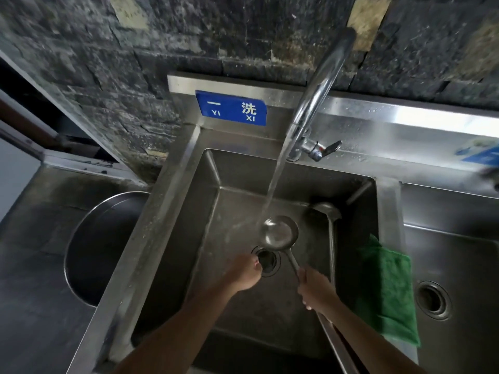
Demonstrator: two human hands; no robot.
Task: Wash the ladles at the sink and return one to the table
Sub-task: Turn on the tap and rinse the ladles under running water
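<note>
Right hand [317, 288] holds ladle [279, 230] under sign [231, 107] reading "YI XI".

Head-worn wide-angle view, looking steeply down from close above into the steel sink [167, 238] against the wall.

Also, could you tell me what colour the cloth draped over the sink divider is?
The cloth is green, seen in the head view.
</note>
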